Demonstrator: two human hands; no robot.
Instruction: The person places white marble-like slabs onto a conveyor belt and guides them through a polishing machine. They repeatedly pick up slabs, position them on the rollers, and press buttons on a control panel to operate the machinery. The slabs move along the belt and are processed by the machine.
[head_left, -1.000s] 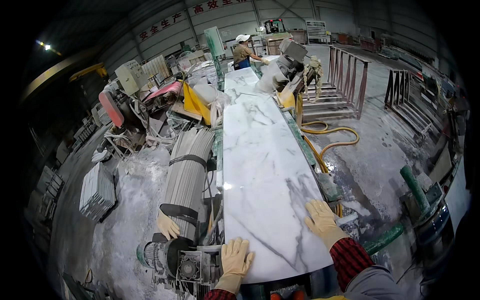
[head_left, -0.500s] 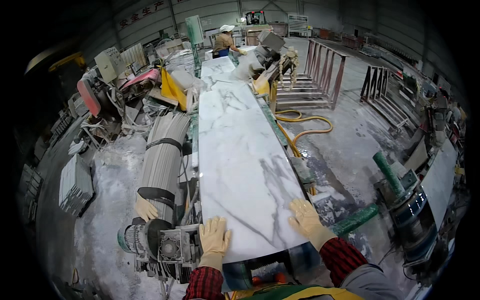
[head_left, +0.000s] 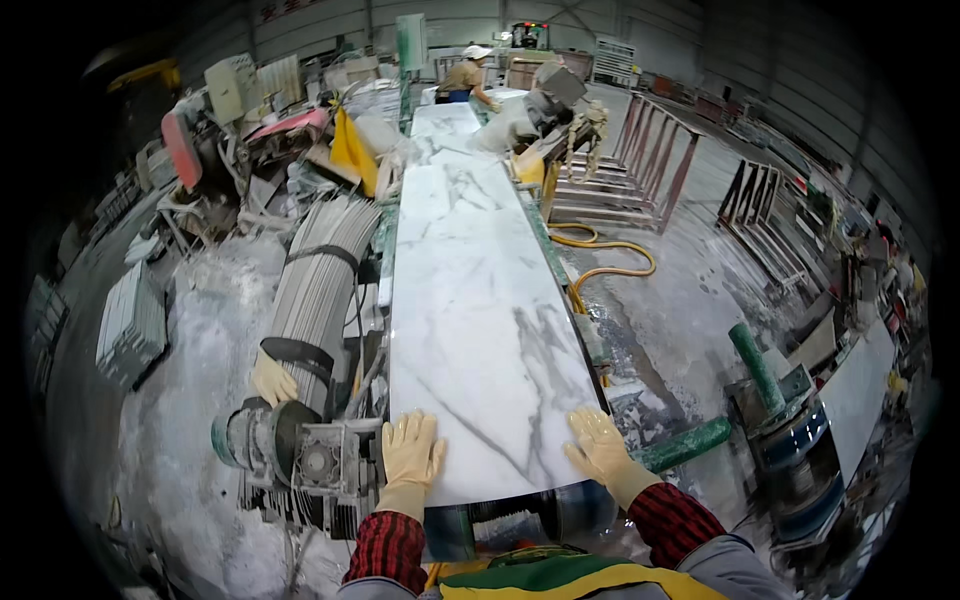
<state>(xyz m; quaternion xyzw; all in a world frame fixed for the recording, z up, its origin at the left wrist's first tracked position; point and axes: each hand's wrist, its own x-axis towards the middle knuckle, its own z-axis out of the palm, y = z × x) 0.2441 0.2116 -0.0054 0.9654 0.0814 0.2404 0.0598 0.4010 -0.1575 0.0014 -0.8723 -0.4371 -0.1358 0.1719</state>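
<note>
A long white stone slab (head_left: pixel 480 330) with grey veins lies flat in front of me and runs away toward the far machine. Both my hands wear cream rubber gloves. My left hand (head_left: pixel 410 455) rests flat on the slab's near left edge, fingers stretched forward. On the near right edge lies my right hand (head_left: pixel 600 448), its fingers pointing forward and inward. Neither hand grips anything. Beneath the slab's near end, a dark roller (head_left: pixel 590 508) partly shows.
Left of the slab stand a dusty motor (head_left: pixel 245 440), a bundle of grey strips (head_left: pixel 315 270) and a spare glove (head_left: pixel 272 378). A green bar (head_left: pixel 685 445) juts out on the right. Beyond are a yellow hose (head_left: pixel 625 270), a metal rack (head_left: pixel 645 165) and a person (head_left: pixel 465 78).
The view has tilted and shifted slightly, so the scene sits a little differently. Both hands stay flat on the slab's edges. The far person leans lower over the line.
</note>
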